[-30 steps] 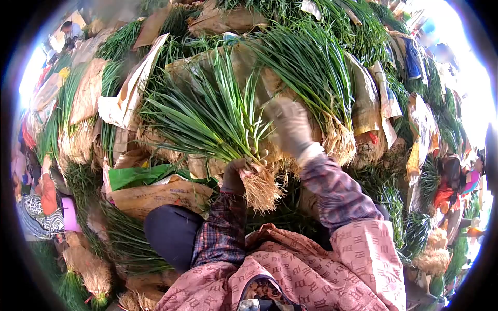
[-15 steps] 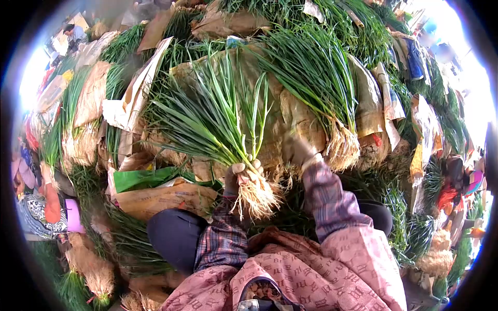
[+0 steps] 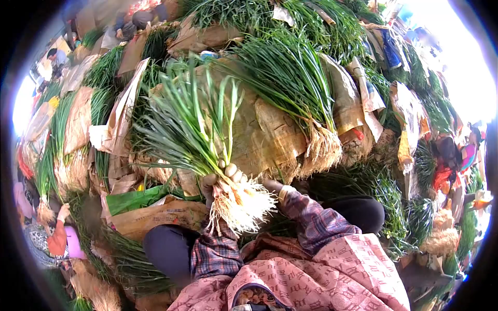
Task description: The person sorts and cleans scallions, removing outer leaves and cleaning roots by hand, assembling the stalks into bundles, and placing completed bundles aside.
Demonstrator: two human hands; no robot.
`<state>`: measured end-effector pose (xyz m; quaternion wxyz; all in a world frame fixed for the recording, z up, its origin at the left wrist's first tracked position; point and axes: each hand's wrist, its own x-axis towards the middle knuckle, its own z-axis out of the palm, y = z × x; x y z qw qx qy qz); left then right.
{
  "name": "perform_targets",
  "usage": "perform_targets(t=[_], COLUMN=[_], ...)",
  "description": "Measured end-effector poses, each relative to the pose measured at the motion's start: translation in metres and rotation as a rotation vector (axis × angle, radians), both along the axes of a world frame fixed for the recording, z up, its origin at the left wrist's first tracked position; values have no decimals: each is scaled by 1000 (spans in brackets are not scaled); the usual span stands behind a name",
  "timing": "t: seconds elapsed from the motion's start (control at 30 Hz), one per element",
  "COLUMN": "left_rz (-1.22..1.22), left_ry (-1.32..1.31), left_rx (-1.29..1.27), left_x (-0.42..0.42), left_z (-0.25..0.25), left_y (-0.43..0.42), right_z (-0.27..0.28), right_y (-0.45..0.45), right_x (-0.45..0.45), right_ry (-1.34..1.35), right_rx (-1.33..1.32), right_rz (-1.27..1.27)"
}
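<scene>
My left hand, in a pale glove, is closed around the stems of a bunch of green garlic. Its long flat leaves fan up and away from me, and the bushy pale roots hang toward me. My right hand is low beside the root ends, on their right; its fingers are blurred and partly hidden, so their pose is unclear. A large pile of the same plants lies on a tan sack in front, with roots facing me.
Bundles wrapped in brown paper stand to the left. A green plastic sheet and a printed brown sack lie near my left knee. Loose green leaves lie by my right knee. Another person's arm shows at far left.
My right hand has moved down and left, closer to the roots. The bunch in my left hand has shifted slightly left, its roots swinging right. The whole view has tilted a little.
</scene>
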<state>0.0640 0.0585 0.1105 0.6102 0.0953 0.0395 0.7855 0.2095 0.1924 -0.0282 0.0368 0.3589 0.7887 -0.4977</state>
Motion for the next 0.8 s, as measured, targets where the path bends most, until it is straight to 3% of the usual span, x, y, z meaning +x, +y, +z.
perform_targets(t=[0.03,0.13,0.27,0.37,0.4,0.43,0.5,0.57,0.6,0.67,0.7,0.77,0.8], left_rz=[1,27,76,103,116,137,205,296,359,462,393,185,239], left_ry=[15,79,251,361,390,419,458,532,611,838,1045,424,531], left_rx=[-14,-77,-177,-213,-222,-225,-234,-236,-237,-276,-452,-203,-163], left_x=[-1,-3,-7,-6,-6,-8,-11,-15,-14,-22,-36,-28,-42], left_z=[-4,-14,-24,-33,-38,-45,-62,-89,-108,-149,-179,-172,-221], left_y=[2,4,11,21,23,23,22,16,15,20,20,16,11], right_z=[11,54,159,142,136,146,180,211,223,191,195,188,152], right_y=[-19,36,129,193,198,186,128,68,46,38,32,49,55], right_x=[11,17,-11,-7,-20,-19,-25,-28,-31,-27,-29,-45,-46], right_ry=[27,-110,-422,-768,-967,-886,-444,-158,-246,-40,-49,-168,15], right_rx=[-174,324,674,457,561,596,697,672,656,778,741,194,320], right_rz=[-125,625,-126,-76,10,-19,-179,-170,-94,177,232,291,88])
